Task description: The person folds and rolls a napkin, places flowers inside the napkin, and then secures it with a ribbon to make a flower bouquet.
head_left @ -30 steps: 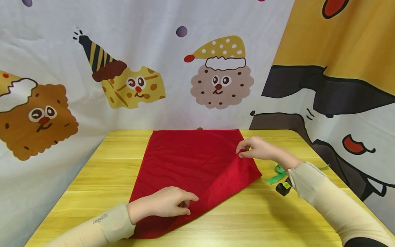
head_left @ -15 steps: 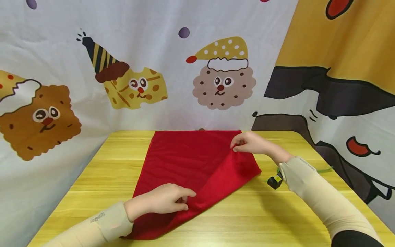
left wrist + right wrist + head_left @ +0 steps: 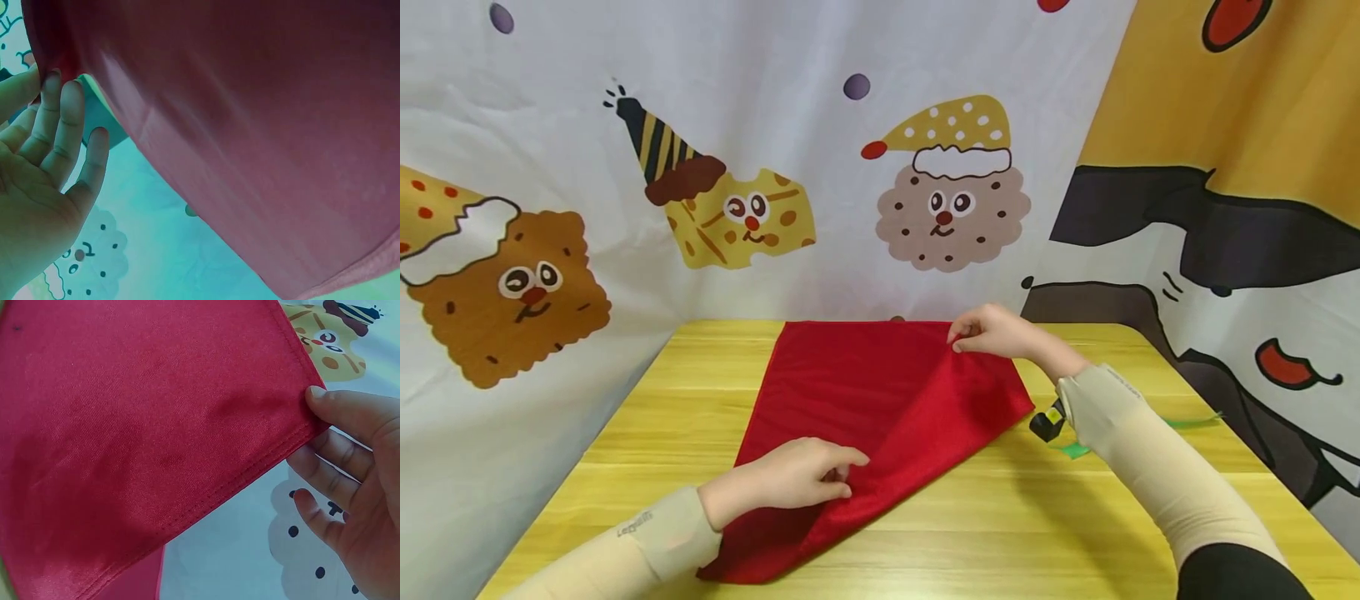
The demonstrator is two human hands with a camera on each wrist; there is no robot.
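High head view forward and down, near wrist views, red cloth [image 3: 887, 433] shared.

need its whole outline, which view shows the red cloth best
The head view: nearly all the cloth fits, though the left hand and right hand cover bits. The left wrist view shows only a broad, close part; the right wrist view, mainly a stitched corner the right hand pinches.

The cloth [image 3: 842, 392] is lying mid-table [image 3: 662, 425], curtain [image 3: 760, 75] hanging behind the far edge. Left hand [image 3: 790, 475] is sitting near left on the cloth, right hand [image 3: 992, 329] holding it far right. Some ribbon [image 3: 1195, 422] is peeking out either side of the right sleeve [image 3: 1150, 450], right of the cloth.
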